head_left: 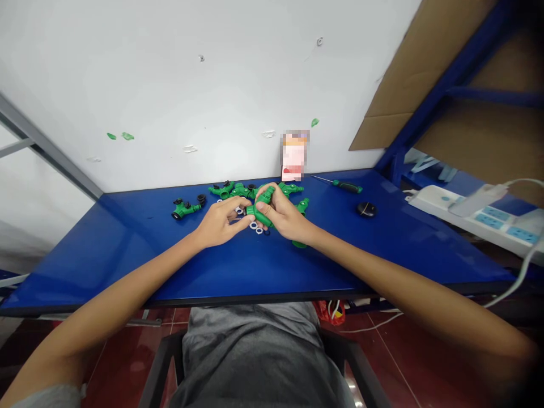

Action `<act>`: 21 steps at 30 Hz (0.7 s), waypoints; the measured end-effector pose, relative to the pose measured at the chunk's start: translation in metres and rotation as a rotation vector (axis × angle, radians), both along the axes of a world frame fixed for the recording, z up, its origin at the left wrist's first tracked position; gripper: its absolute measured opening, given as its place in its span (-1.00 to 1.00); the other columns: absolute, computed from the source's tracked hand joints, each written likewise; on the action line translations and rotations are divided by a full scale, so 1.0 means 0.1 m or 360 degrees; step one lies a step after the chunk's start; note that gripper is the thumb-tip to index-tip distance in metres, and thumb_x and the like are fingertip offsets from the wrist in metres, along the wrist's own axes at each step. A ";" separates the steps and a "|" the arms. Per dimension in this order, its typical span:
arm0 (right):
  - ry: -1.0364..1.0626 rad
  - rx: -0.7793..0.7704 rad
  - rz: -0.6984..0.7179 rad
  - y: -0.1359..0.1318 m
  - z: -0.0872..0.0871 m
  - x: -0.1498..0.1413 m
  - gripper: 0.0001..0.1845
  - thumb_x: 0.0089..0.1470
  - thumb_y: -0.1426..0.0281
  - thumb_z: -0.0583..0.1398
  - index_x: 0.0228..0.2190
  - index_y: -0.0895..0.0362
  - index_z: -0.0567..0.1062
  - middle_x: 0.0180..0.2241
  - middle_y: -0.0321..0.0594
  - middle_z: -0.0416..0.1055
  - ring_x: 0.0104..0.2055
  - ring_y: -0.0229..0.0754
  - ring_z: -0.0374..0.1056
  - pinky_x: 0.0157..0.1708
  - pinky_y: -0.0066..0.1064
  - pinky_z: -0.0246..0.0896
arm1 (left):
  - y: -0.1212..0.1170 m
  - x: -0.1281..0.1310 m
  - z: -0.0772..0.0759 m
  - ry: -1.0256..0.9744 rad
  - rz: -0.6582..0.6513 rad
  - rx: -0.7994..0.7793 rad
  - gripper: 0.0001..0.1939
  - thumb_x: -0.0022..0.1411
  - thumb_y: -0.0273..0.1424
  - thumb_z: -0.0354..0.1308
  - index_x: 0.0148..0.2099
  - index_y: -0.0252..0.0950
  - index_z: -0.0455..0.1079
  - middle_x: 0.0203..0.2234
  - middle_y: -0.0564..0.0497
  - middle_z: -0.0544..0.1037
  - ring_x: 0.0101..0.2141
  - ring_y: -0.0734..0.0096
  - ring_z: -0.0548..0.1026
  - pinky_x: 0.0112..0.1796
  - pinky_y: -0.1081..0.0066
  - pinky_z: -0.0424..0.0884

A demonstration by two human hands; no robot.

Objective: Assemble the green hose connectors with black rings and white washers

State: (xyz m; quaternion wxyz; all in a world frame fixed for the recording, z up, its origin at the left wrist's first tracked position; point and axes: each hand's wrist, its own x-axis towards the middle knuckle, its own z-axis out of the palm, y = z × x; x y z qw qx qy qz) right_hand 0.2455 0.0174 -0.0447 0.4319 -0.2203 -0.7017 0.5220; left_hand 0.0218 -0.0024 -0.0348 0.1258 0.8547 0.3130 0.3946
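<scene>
Two grips on green plastic fitting [260, 214] — left hand [221, 222], right hand [284, 212]

Left hand [221, 222] beside right hand [287, 215] — both curled.

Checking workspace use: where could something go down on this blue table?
Bare table lies left of the green fittings, in front of the hands, and right of the black disc. Crowded: around the hands, among fittings and white washers.

Glossy green plastic fittings [186, 210] on a smooth, shiny blue tabletop [127, 266].
</scene>
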 end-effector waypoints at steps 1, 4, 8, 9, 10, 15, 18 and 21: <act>-0.0022 0.0029 0.0006 -0.02 0.02 0.00 -0.46 0.34 -0.17 0.27 -0.11 -0.05 0.22 -0.46 -0.47 0.36 -0.54 -0.24 0.36 -0.54 -0.36 0.29 | 0.00 0.00 0.01 -0.0008 -0.0019 -0.0038 -0.72 0.51 -0.14 0.22 0.01 -0.26 0.47 -0.46 0.13 0.41 -0.63 0.60 0.12 -0.53 0.45 0.10; -0.0092 0.0117 0.0006 -0.09 0.08 0.02 -0.51 0.37 -0.15 0.24 -0.10 -0.06 0.23 -0.47 -0.46 0.32 -0.53 -0.22 0.31 -0.49 -0.32 0.27 | 0.01 -0.01 0.01 -0.0038 -0.0082 -0.0173 -0.70 0.51 -0.10 0.21 -0.05 -0.26 0.47 -0.48 0.16 0.35 -0.63 0.60 0.09 -0.54 0.46 0.04; -0.0167 0.0197 -0.0054 -0.10 0.11 0.07 -0.55 0.39 -0.10 0.25 -0.06 -0.07 0.26 -0.41 -0.39 0.33 -0.46 -0.16 0.34 -0.41 -0.25 0.29 | 0.03 -0.01 -0.01 -0.0094 -0.0124 -0.0410 -0.67 0.51 -0.06 0.20 -0.09 -0.25 0.44 -0.56 0.21 0.23 -0.63 0.58 0.08 -0.55 0.48 0.02; -0.0182 0.0219 -0.0073 -0.09 0.10 0.08 -0.55 0.38 -0.09 0.26 -0.05 -0.07 0.27 -0.39 -0.38 0.33 -0.44 -0.15 0.36 -0.39 -0.23 0.29 | 0.04 -0.01 -0.02 -0.0106 -0.0134 -0.0451 -0.67 0.51 -0.05 0.20 -0.08 -0.24 0.43 -0.58 0.23 0.20 -0.63 0.57 0.07 -0.55 0.47 0.01; -0.0195 0.0237 -0.0089 -0.08 0.10 0.08 -0.55 0.37 -0.09 0.27 -0.04 -0.06 0.28 -0.36 -0.36 0.34 -0.43 -0.15 0.37 -0.38 -0.23 0.30 | 0.04 -0.02 -0.03 -0.0115 -0.0144 -0.0468 -0.66 0.50 -0.05 0.20 -0.06 -0.24 0.43 -0.60 0.25 0.16 -0.64 0.57 0.05 -0.55 0.47 0.00; -0.0186 0.0303 -0.0196 -0.05 0.10 0.07 -0.54 0.27 0.02 0.41 -0.06 -0.05 0.34 -0.21 -0.29 0.39 -0.38 -0.18 0.38 -0.36 -0.25 0.33 | 0.06 -0.04 -0.03 -0.0070 -0.0117 -0.0298 -0.72 0.43 -0.15 0.29 0.00 -0.22 0.39 -0.63 0.31 -0.02 -0.63 0.56 -0.05 -0.51 0.44 -0.07; -0.0227 0.0466 -0.0325 -0.04 0.11 0.06 -0.59 0.21 0.11 0.45 -0.11 -0.02 0.42 -0.18 -0.25 0.47 -0.28 -0.11 0.46 -0.25 -0.20 0.41 | 0.03 -0.02 0.03 0.0026 -0.0034 -0.0253 -0.74 0.35 -0.21 0.33 -0.11 -0.23 0.36 -0.58 0.26 0.13 -0.60 0.57 0.01 -0.49 0.45 -0.01; -0.0316 0.0678 -0.0424 0.00 0.13 0.08 -0.66 0.15 0.16 0.48 -0.16 0.01 0.54 -0.16 -0.19 0.58 -0.16 -0.03 0.53 -0.12 -0.15 0.48 | 0.03 -0.04 0.11 0.0118 0.0062 -0.0414 -0.73 0.36 -0.17 0.28 -0.15 -0.25 0.37 -0.44 0.14 0.42 -0.54 0.54 0.20 -0.43 0.45 0.16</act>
